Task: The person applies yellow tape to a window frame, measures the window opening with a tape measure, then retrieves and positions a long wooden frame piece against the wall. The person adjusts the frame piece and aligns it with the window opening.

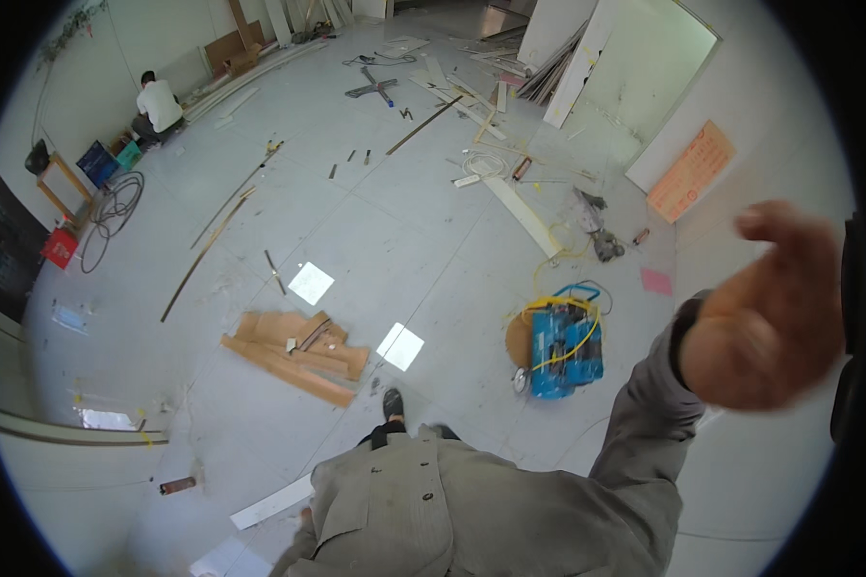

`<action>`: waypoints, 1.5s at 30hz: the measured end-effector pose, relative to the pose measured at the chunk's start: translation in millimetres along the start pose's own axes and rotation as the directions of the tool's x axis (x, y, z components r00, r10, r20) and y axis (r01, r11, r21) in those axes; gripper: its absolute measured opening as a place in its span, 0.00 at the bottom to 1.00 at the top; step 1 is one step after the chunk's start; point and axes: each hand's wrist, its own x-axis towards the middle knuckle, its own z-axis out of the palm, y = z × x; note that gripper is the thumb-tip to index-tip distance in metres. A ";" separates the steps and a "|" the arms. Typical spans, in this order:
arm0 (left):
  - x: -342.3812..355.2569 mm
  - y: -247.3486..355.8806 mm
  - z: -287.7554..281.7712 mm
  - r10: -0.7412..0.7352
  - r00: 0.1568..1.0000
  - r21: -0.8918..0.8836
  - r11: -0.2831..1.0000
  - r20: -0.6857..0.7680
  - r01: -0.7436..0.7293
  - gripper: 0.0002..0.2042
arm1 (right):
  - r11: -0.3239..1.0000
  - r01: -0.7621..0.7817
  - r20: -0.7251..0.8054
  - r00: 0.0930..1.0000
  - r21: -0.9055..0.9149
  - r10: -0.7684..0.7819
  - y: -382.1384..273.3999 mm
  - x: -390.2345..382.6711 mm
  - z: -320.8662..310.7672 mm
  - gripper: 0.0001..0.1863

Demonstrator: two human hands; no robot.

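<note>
My right hand (760, 317), blurred and close to the camera, is raised at the right beside a dark shape at the rim; its fingers look bent, but whether they hold anything is unclear. My left hand (306, 519) barely shows at my jacket's lower left, near a white strip (265, 505) on the floor, its fingers hidden. Beyond my raised arm stands a blue air compressor (558, 351) with a yellow hose. Torn brown cardboard (289, 370) lies ahead of my feet, with two bright white squares (399, 346) nearby.
A co-worker (159, 106) in white crouches by the left wall near boxes and a coiled hose (115, 202). Strips (207, 255), tools (597, 231) and offcuts litter the grey tiled floor. Boards (558, 53) lean at the back; an orange board (693, 168) leans at the right.
</note>
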 end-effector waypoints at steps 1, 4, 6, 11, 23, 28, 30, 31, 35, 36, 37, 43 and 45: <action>28.9 32.6 -6.4 0.034 0.999 -0.013 0.999 0.004 -0.034 0.17 | 0.990 -0.117 0.065 0.990 -0.074 0.122 28.5 -13.5 11.4 0.13; 109.4 138.2 -56.0 0.151 0.984 -0.171 0.971 -0.097 -0.166 0.17 | 0.831 -0.472 0.206 0.818 -0.294 0.537 125.2 -93.4 66.3 0.13; 152.3 228.1 -92.3 0.199 0.979 -0.337 0.919 -0.054 -0.205 0.17 | 0.626 -0.619 0.237 0.595 -0.474 0.768 175.3 -169.4 93.3 0.13; 233.8 401.8 -157.6 0.242 0.965 -0.441 0.880 0.098 -0.176 0.13 | 0.253 -0.823 0.091 0.241 -0.509 0.966 253.8 -353.4 167.5 0.12; 318.9 560.5 -175.2 -0.178 0.980 -0.209 0.959 0.091 0.193 0.11 | 0.408 -0.852 0.540 0.186 -0.327 0.821 613.9 -224.8 522.8 0.12; 420.0 676.0 -216.7 -0.221 0.972 -0.270 0.934 0.075 0.233 0.10 | 0.343 -0.904 0.564 0.149 -0.255 0.812 729.2 -214.0 651.3 0.16; 485.0 730.3 -256.2 -0.182 0.981 -0.275 0.942 0.070 0.194 0.10 | 0.262 -0.930 0.520 0.095 -0.258 0.849 762.6 -204.6 709.7 0.14; 515.0 754.2 -280.5 -0.166 0.985 -0.289 0.941 0.055 0.174 0.10 | 0.225 -0.944 0.511 0.073 -0.243 0.856 771.1 -204.1 736.5 0.13; 616.3 862.8 -396.2 -0.062 0.998 -0.408 0.910 0.029 0.068 0.10 | 0.170 -0.927 0.553 -0.047 -0.333 0.832 812.0 -186.8 791.8 0.12; 641.2 887.8 -423.4 -0.038 0.999 -0.470 0.882 0.020 0.043 0.10 | 0.168 -0.920 0.573 -0.072 -0.355 0.817 829.8 -181.3 819.2 0.12; 672.2 920.4 -459.6 -0.001 1.000 -0.491 0.871 -0.016 -0.007 0.10 | 0.151 -0.925 0.569 -0.081 -0.349 0.818 844.4 -183.1 835.1 0.11; 813.7 1063.4 -582.8 0.079 0.984 -0.563 0.812 -0.158 -0.156 0.10 | 0.105 -0.935 0.546 -0.105 -0.339 0.831 968.0 -196.5 962.9 0.09; 857.1 1097.1 -598.0 0.057 0.988 -0.484 0.867 -0.141 -0.119 0.09 | 0.161 -0.937 0.581 -0.053 -0.311 0.812 1014.6 -191.3 1026.7 0.09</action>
